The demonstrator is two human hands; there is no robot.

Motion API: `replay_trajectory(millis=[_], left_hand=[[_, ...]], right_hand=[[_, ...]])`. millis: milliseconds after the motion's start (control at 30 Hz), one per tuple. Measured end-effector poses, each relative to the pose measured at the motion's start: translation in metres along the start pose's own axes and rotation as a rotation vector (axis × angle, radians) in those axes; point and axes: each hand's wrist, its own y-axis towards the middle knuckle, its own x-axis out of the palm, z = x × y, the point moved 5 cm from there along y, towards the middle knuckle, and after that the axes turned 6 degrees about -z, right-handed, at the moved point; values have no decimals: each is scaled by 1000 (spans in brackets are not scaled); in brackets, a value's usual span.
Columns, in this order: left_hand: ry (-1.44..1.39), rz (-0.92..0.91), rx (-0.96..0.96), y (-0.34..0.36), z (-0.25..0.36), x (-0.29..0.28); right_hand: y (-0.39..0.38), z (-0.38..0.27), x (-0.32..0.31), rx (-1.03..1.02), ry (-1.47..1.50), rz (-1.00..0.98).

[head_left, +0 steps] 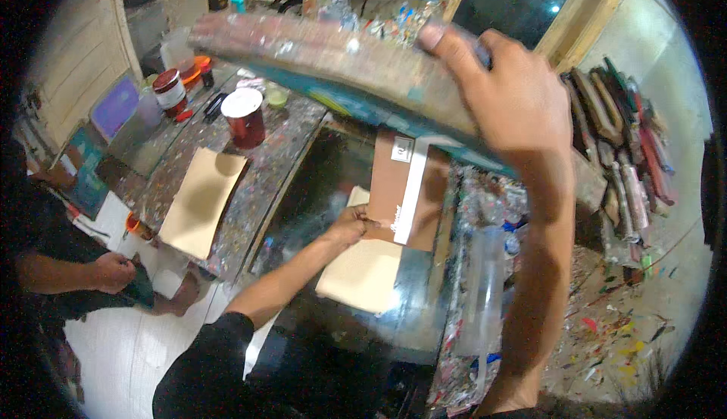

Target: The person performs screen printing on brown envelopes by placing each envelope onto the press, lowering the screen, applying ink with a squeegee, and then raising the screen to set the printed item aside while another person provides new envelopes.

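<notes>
My right hand [519,89] is closed on a paint-stained wooden frame [341,51], likely a printing screen, tilted up above the glass tabletop [291,184]. Under it, my left hand [351,226] pinches the left edge of a brown sheet [385,180] with a white stripe and small white print. Its top end lies close under the raised frame. Partly beneath my left hand and the brown sheet, a plain tan sheet [360,275] rests on the glass. The underside of the frame shows only as a teal strip.
Left of the glass, a tan stack [201,203] lies on the paint-spattered table, near an open dark-red can [246,120] and another red can [170,92]. Another person's hand [113,272] is at far left. Several used squeegees or wooden pieces [621,139] lean at right.
</notes>
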Motion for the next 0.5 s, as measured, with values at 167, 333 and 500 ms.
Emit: replay_trajectory(millis=[167,333,500], left_hand=[[443,-81,-63,-57,35,-77],[1089,27,-86,-91,142,-191],[1616,417,-534,-213,327,-276]], right_hand=[[23,12,-3,-95,-58,-4],[60,30,0,-153,12,-61],[81,46,9,-136,158,-105]])
